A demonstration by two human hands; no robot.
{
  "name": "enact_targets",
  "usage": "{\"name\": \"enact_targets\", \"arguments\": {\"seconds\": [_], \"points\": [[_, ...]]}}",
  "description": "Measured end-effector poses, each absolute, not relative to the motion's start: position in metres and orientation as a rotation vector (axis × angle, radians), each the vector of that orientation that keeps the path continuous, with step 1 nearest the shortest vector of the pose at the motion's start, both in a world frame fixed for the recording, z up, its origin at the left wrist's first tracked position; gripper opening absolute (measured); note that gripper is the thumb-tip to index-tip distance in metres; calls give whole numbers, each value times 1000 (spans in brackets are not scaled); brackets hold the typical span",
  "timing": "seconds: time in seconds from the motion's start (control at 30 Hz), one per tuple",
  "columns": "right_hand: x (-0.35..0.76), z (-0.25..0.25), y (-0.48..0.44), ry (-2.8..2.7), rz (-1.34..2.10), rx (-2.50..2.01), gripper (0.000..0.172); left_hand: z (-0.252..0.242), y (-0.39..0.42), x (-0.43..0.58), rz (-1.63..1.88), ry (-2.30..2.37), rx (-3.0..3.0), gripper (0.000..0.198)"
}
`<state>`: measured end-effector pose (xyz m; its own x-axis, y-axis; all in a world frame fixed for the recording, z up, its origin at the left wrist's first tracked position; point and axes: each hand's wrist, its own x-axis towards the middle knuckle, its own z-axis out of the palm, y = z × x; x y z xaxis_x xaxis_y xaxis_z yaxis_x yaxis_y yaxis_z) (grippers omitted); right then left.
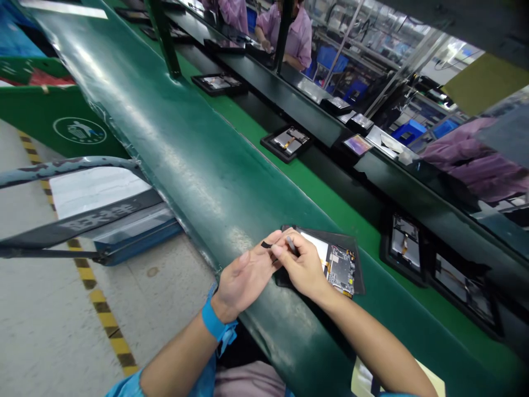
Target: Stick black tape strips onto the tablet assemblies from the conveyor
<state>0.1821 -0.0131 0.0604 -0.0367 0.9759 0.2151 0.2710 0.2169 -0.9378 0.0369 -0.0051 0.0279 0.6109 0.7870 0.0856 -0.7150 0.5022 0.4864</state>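
My left hand (250,277) is turned palm up with its fingers stretched out, and a blue band circles its wrist. A small black strip (266,245) lies across its fingers. Against those fingers, my right hand (305,267) is closed around a slim grey tool (292,246), mostly hidden in the grip; its thumb and fingertips are at the strip. Partly under the right hand, an opened tablet (343,270) lies in a dark tray on the green bench, showing a white panel and a grey circuit board.
Several opened tablets in black trays (287,142) line the belt (330,176) beyond the green bench top (177,149). Green posts (163,41) rise from the bench. At left are a green bin (61,118) and a metal-framed chair (136,226). People in pink work across the line.
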Motion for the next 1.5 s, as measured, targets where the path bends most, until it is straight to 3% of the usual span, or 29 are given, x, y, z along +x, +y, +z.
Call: {"name": "enact_targets", "arguments": {"seconds": [0.27,0.53,0.73,1.07,1.5], "points": [[228,63,-6,-1729,846,-1428,29,28,4,31,993,310,887,62],[279,82,34,-2665,875,-1594,18,8,10,16,811,918,1951,38],[267,82,46,-3046,708,-1500,18,2,7,27,649,919,2457,36],[259,85,51,-3154,571,-1530,22,7,15,39,489,875,2745,45],[263,76,37,-3002,316,-1661,22,7,18,48,504,852,2698,48]]}}
